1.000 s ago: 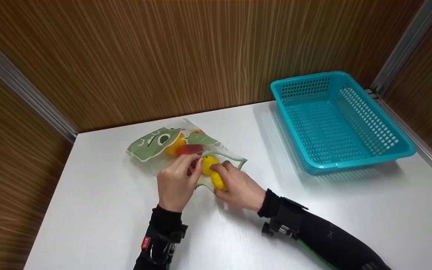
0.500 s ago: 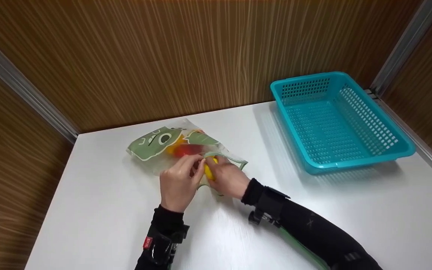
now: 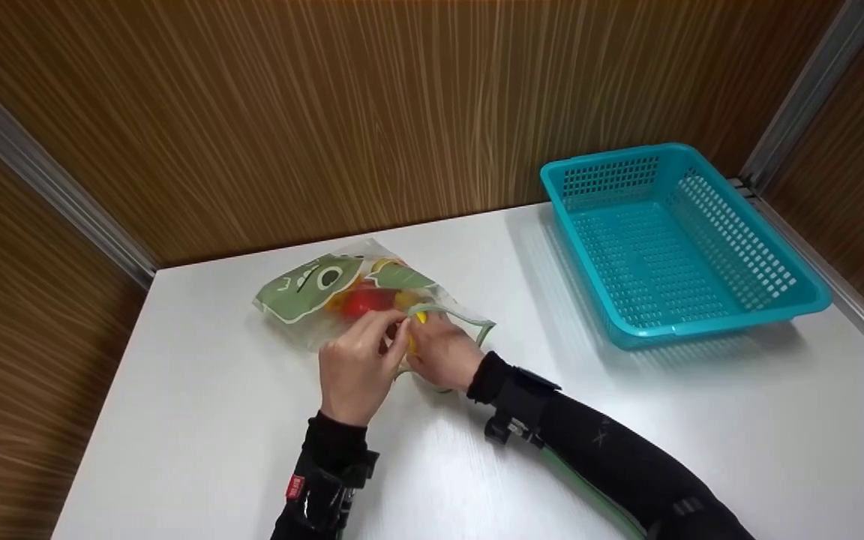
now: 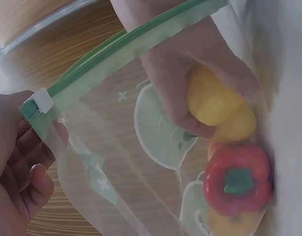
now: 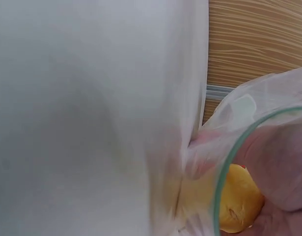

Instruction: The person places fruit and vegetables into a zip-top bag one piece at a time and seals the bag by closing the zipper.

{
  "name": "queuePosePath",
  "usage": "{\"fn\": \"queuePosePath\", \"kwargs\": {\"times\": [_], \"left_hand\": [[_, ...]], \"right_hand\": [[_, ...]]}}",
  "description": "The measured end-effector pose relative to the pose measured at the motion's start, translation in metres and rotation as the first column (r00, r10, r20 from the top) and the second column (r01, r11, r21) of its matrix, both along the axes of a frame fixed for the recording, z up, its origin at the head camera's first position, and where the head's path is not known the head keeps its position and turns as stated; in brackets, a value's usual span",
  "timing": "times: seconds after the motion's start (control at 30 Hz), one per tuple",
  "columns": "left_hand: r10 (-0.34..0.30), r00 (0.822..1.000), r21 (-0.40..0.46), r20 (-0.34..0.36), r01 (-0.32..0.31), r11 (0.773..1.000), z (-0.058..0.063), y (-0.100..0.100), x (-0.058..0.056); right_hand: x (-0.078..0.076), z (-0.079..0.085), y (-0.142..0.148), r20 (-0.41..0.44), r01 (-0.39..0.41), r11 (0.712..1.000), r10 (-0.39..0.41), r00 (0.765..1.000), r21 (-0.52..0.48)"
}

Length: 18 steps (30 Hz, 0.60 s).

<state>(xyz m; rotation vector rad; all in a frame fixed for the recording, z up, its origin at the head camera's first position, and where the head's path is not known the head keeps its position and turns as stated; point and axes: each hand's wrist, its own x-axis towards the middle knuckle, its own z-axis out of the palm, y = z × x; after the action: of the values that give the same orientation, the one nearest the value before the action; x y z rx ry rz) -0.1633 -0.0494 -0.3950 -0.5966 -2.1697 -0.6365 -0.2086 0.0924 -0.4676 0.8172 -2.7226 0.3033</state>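
A clear slider zip bag (image 3: 303,291) with a green cartoon print lies on the white table, its green-edged mouth facing right. My left hand (image 3: 359,367) pinches the edge of that mouth, beside the white slider (image 4: 42,101) in the left wrist view. Through the mouth, my right hand (image 3: 443,351) reaches inside and grips a smooth yellow fruit (image 4: 205,96). Another yellow shape (image 4: 239,125) shows right below it; whether it is a separate piece I cannot tell. A red bell pepper (image 4: 234,179) with a green top sits deeper in the bag, over an orange-yellow item (image 4: 234,223).
A turquoise perforated basket (image 3: 597,262) stands at the right of the table (image 3: 199,420). Wood-patterned panels (image 3: 372,112) close off the back and both sides.
My right hand has moved left and forward into the bag with the yellow fruit. The red pepper has shifted slightly left inside. My left hand has stayed almost in place.
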Motion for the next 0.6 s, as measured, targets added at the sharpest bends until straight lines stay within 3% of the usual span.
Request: {"fn": "queuePosePath", "kwargs": {"times": [0.1,0.2,0.6], "left_hand": [[-0.002,1.000,0.009,0.006,0.002,1.000,0.002,-0.001,-0.001],[-0.009,1.000,0.019,0.018,0.008,1.000,0.000,-0.001,-0.001],[-0.005,1.000,0.031,0.028,0.004,1.000,0.000,-0.004,-0.003]], "right_hand": [[0.000,0.004,-0.001,0.110,0.003,0.996,0.006,0.994,-0.087],[0.001,0.007,-0.001,0.166,0.010,0.990,0.014,0.986,-0.138],[0.012,0.018,0.006,0.235,0.028,0.974,0.025,0.972,-0.223]]}}
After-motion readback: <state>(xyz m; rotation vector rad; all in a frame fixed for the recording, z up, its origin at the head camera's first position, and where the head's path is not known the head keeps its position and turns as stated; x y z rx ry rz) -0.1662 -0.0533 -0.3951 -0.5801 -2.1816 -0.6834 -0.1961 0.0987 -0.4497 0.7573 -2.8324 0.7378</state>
